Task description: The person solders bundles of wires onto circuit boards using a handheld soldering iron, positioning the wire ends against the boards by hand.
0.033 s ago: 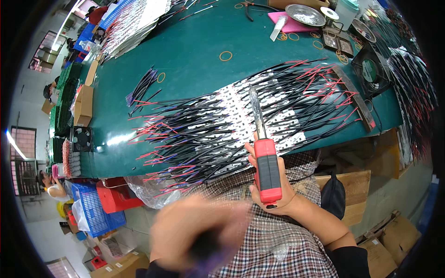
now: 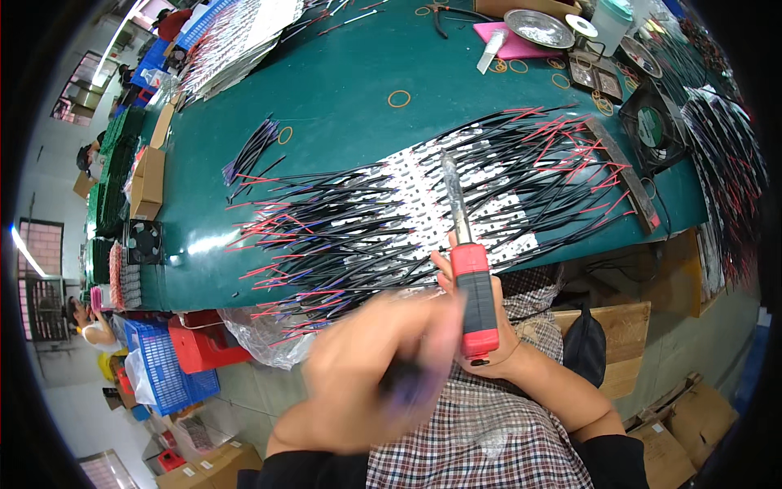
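My right hand (image 2: 507,346) is closed behind the red and dark grey handle of a tool with a long, stained metal shaft (image 2: 476,297), which looks like a large soldering iron. The shaft points away from me over white perforated sheets (image 2: 415,175). Many black wires (image 2: 326,216) with red and purple ends spread across these sheets to both sides. Left of the handle, my left hand (image 2: 358,367) is smeared by motion, its fingers curled around something dark and purplish that I cannot make out.
A dark bar (image 2: 623,175) lies across the right wire ends, near a black fan (image 2: 652,126). A small wire bundle (image 2: 251,152) and rubber bands (image 2: 398,99) lie on the green table (image 2: 342,106). Pliers (image 2: 440,20) and a metal dish (image 2: 538,29) are at the back.
My left hand has moved up and to the right, closer to the tool's handle. The right hand and tool have barely shifted.
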Demonstrator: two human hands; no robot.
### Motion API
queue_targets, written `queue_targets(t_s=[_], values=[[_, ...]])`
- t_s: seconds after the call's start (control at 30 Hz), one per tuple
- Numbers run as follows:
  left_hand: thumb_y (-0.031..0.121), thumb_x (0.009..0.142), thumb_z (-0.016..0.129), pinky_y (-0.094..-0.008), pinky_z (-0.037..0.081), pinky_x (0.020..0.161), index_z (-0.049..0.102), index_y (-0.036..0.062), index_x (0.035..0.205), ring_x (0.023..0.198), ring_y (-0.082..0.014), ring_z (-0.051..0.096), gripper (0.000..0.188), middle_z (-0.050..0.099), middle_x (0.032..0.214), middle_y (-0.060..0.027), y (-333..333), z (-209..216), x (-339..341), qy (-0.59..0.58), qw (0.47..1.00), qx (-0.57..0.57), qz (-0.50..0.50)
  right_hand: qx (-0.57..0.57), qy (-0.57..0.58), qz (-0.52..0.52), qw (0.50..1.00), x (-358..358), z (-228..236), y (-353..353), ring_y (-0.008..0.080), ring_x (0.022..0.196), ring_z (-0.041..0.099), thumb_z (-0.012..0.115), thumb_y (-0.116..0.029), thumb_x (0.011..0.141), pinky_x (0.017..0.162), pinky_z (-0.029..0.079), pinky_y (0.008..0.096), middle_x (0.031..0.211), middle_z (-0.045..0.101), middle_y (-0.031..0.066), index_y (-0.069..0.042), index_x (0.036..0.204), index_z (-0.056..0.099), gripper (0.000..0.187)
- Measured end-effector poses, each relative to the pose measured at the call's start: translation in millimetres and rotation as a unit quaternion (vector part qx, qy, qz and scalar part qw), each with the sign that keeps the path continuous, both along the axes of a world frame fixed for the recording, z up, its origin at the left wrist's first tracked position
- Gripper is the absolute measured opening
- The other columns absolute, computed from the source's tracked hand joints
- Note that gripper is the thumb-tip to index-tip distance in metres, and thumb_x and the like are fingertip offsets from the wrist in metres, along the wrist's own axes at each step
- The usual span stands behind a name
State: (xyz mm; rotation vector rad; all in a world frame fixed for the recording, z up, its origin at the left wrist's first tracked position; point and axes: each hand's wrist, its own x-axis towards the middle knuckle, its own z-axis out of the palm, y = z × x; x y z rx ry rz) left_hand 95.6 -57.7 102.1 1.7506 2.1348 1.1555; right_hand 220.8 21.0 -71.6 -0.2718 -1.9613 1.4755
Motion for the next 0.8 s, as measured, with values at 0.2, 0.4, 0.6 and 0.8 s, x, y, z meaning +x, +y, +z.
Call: queue_targets(t_s=[0.2, 0.4, 0.6, 0.8], values=[[0.005, 0.084, 0.071, -0.0414, 0.052, 0.06, 0.064, 0.0037, 0.097, 0.067, -0.033, 0.068, 0.015, 0.069, 0.077, -0.0157, 38.8, -124.3, -41.4, 0.093, 0.984, -0.074, 0.13, -0.174, 0.034, -0.099, 0.979, 10.8, 30.1, 5.8, 0.0376, 0.145, 0.037, 0.051, 0.003, 0.072, 0.119, 0.031, 0.0482, 0.156, 0.025, 0.0208, -0.001, 0.154, 0.011, 0.091], [0.001, 0.077, 0.069, -0.038, 0.057, 0.066, 0.068, 0.0057, 0.104, 0.072, -0.031, 0.071, 0.027, 0.072, 0.082, -0.0127, 44.3, -110.8, -24.1, 0.038, 0.995, -0.095, 0.013, -0.112, 0.06, -0.174, 0.976, 31.3, 22.2, 36.2, 0.0445, 0.148, 0.027, 0.06, -0.003, 0.086, 0.117, 0.03, 0.0601, 0.155, 0.024, 0.0221, -0.01, 0.132, 0.032, 0.055], [0.013, 0.071, 0.077, -0.0382, 0.056, 0.062, 0.058, 0.0124, 0.135, 0.068, -0.0274, 0.068, 0.067, 0.069, 0.083, -0.0093, 59.2, -114.1, -1.9, 0.16, 0.966, -0.204, -0.015, -0.132, 0.072, -0.168, 0.974, 33.5, 21.6, 35.3, 0.0446, 0.147, 0.028, 0.06, -0.003, 0.086, 0.115, 0.032, 0.0627, 0.154, 0.025, 0.0217, -0.011, 0.133, 0.032, 0.055], [0.02, 0.069, 0.082, -0.0355, 0.056, 0.057, 0.047, -0.0043, 0.143, 0.062, -0.0261, 0.068, 0.085, 0.069, 0.083, -0.0134, 58.7, -105.3, 7.0, 0.2, 0.941, -0.272, 0.035, -0.133, 0.065, -0.17, 0.974, 34.6, 20.0, 36.2, 0.0412, 0.147, 0.029, 0.061, -0.006, 0.087, 0.116, 0.032, 0.0613, 0.153, 0.026, 0.0212, -0.009, 0.139, 0.029, 0.061]])
